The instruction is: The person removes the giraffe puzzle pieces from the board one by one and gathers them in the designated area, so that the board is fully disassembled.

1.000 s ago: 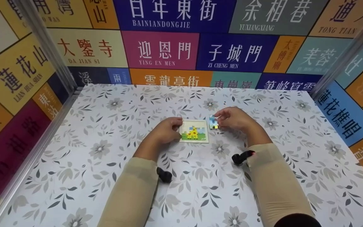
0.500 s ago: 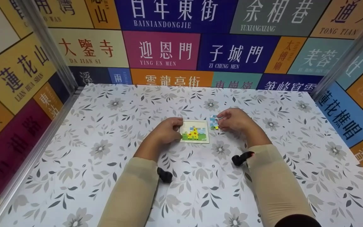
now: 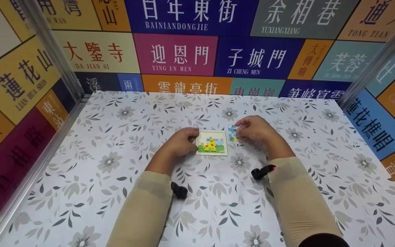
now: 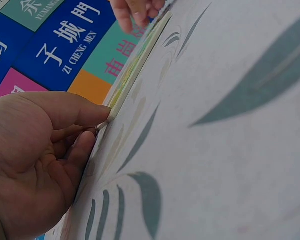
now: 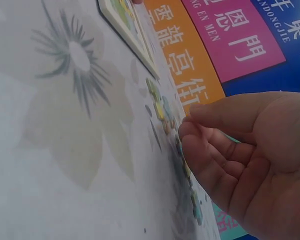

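1. Head view: near the centre of the picture, a shallow puzzle tray (image 3: 203,135) lies on the flower-patterned table (image 3: 218,206). Yellow and green giraffe pieces (image 3: 210,145) cover its lower part; its upper part shows a pale, bare base.

2. Just left of the centre, the left hand (image 3: 182,141) is grasping the tray at its left edge. In the left wrist view, the thumb tip touches this edge; the grip seems to serve for steadying.

3. Slightly right of the tray, and apart from it, are the loose pieces (image 3: 232,133), mostly blue and white, with some green and yellow at their lower end.

4. Right of the centre, the right hand (image 3: 255,128) is beside these pieces, its fingers bent and its thumb near the forefinger. Whether a piece is between the fingertips, I cannot tell, even from the right wrist view.

5. In my judgement, the step in hand is to select or take one loose piece, while the puzzle looks only partly assembled.

6. The next move probably calls for a light pinch on one piece, then carrying it leftward to the bare upper part and turning it until its outline agrees with its neighbours.
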The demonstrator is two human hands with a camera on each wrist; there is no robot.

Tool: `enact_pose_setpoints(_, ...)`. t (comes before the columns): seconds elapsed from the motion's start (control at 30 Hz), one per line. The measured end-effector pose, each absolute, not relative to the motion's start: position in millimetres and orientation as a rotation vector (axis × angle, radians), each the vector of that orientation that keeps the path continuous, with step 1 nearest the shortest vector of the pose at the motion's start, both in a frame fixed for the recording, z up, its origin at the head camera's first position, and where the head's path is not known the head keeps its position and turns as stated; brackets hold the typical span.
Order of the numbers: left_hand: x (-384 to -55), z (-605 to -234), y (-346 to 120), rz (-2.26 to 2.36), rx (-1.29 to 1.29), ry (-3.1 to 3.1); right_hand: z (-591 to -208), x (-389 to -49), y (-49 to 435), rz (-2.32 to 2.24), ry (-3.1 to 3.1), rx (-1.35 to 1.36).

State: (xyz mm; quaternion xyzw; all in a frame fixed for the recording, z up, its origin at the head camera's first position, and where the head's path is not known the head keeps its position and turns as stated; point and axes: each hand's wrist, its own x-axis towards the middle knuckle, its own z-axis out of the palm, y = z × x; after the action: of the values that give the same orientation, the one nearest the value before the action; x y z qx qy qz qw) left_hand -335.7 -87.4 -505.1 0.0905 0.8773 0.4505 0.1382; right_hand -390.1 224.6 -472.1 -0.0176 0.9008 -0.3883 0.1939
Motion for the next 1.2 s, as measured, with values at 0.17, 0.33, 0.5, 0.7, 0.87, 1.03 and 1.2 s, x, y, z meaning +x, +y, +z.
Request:
enact_pose_setpoints(0.17, -335.4, -503.8, -86.5, 1.305, 0.249, 2.538, -466.9, -386.7, 214.3, -1.088, 2.508, -0.118)
enact_pose_setpoints(0.33, -334.9, -504.5, -85.5, 1.306, 0.260, 2.546, -464.1, -384.8, 202.5, -1.098, 2.490, -0.175)
enact_pose_setpoints(0.5, -333.2, -504.1, -85.7, 1.323, 0.294, 2.535, -457.6, -382.5, 187.7, -1.083, 2.467, -0.206)
enact_pose_setpoints(0.7, -333.6, -504.7, -85.9, 1.292, 0.297, 2.553, -450.1, -377.8, 164.2, -1.082, 2.450, -0.279)
enact_pose_setpoints(0.87, -334.5, -503.8, -86.0, 1.280, 0.276, 2.553, -448.8, -374.9, 148.5, -1.149, 2.421, -0.363)
enact_pose_setpoints(1.03, -335.1, -503.3, -86.5, 1.265, 0.309, 2.563, -454.0, -374.5, 145.0, -1.133, 2.426, -0.341)
enact_pose_setpoints(1.2, -335.4, -504.5, -87.8, 1.260, 0.337, 2.581, -465.2, -374.8, 146.9, -1.072, 2.429, -0.290)
